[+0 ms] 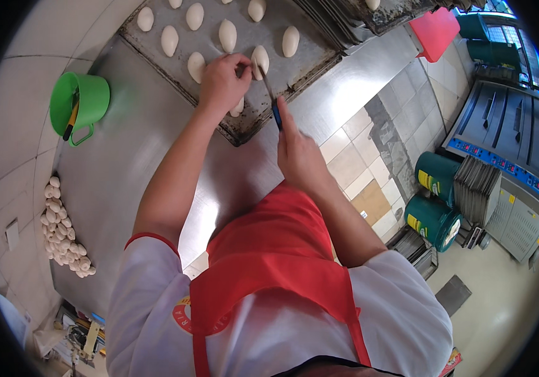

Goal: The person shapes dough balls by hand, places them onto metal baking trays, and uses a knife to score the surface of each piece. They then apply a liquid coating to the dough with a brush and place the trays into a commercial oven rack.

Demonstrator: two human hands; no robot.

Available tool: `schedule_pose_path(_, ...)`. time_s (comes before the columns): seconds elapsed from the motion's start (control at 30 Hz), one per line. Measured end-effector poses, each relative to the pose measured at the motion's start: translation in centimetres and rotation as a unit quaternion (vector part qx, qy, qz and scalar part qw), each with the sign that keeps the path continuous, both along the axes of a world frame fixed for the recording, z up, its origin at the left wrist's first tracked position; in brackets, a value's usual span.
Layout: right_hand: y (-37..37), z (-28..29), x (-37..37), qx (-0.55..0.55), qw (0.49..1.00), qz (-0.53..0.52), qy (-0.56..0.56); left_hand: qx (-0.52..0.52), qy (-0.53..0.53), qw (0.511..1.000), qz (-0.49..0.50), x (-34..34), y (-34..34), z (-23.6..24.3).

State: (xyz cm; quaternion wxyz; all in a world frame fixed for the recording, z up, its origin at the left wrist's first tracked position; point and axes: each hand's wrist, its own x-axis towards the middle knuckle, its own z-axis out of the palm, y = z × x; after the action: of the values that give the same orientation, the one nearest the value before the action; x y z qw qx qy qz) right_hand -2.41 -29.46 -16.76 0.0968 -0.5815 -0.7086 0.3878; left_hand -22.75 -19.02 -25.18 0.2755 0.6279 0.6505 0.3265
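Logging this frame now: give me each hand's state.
Left hand: fingers pinched on a dough piece on the baking tray.
Right hand: closed on a blue-handled knife.

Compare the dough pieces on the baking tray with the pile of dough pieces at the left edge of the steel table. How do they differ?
The dough pieces on the baking tray are larger, smooth ovals; the piled dough pieces are small and knobbly. The tray pieces lie spaced apart in rows; the pile is heaped together, touching. The tray pieces sit under the left hand and right hand; the pile lies apart from both. All are pale and unbaked-looking.
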Motion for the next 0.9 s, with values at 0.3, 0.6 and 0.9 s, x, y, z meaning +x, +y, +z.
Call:
schedule_pose_path(0.3,1.7,-0.4,-0.1,-0.009,1.000,0.006,-0.012,-0.006,-0.074,0.997,-0.036,0.3,0.5,0.9)
schedule_pose_path(0.6,7.3,-1.9,-1.1,0.019,0.999,-0.021,0.017,-0.019,-0.060,0.993,-0.097,0.5,1.5,2.0)
schedule_pose_path(0.9,5.6,-0.3,3.2,0.036,0.997,-0.065,0.038,0.039,0.044,0.997,-0.059,2.1,3.1,3.0)
